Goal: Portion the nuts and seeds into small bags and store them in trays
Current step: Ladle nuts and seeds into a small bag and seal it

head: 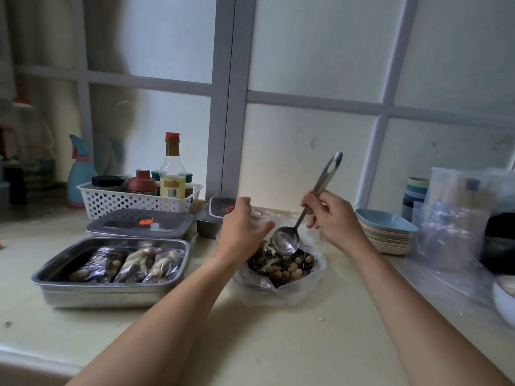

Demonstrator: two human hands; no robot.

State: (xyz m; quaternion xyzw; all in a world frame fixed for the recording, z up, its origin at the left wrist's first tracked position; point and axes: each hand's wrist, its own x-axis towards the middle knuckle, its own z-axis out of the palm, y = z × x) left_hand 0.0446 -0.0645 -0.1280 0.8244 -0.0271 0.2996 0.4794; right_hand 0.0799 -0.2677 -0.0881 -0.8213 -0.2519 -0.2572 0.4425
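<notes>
scoop | my right fingers [312, 210] grip spoon [285, 240], bowl just above nuts [287, 267] | left fingers [262, 228] pinch bag [257, 217] just left of bowl

right grip [331, 218] — holds ladle [285, 242] | left grip [241, 227] — pinches small bag [258, 216]

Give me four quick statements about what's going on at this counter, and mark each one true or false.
1. The right hand holds the spoon by its handle. True.
2. The spoon's bowl is heaped with nuts. False: it looks empty.
3. The open metal tray holds filled bags. True.
4. The left hand lies flat on the counter. False: it is raised, gripping a small clear bag.
</notes>
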